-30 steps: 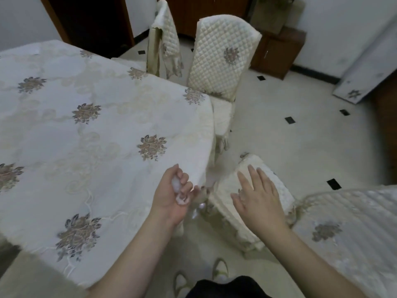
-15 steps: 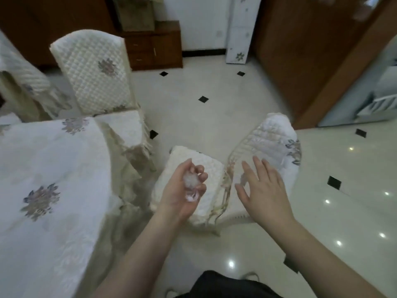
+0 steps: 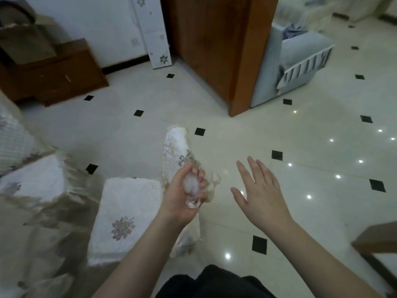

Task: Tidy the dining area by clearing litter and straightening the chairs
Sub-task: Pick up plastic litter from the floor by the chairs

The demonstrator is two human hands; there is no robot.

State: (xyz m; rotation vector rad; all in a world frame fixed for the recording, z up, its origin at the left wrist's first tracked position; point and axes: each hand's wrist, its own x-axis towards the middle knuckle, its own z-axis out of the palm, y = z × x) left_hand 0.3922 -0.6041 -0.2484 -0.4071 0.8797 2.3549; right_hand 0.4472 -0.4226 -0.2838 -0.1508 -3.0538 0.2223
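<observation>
The left hand [image 3: 182,196] is curled round a wad of crumpled white litter [image 3: 191,187], fingers folded over it and palm turned up, which looks like a carrying hold meant to keep the scrap from dropping while the person moves; a clear, shiny bit of it (film or wrapping, hard to tell which) pokes out below the fingers. The right hand [image 3: 261,193] grips nothing; its fingers are straight and spread, hovering over the bare tiled floor [image 3: 300,147] just to the right of the left hand, probably kept free to take hold of a chair. Directly behind and under the left hand stands a chair [image 3: 129,211] in a white quilted cover, its seat to the left of that hand and its back edge-on beyond the knuckles; neither hand touches it. Further left of the left hand hangs the edge of the cloth-draped bench [image 3: 32,186]. Judging by this, the litter is collected but not yet thrown away, and the chair is likely not yet straightened.
</observation>
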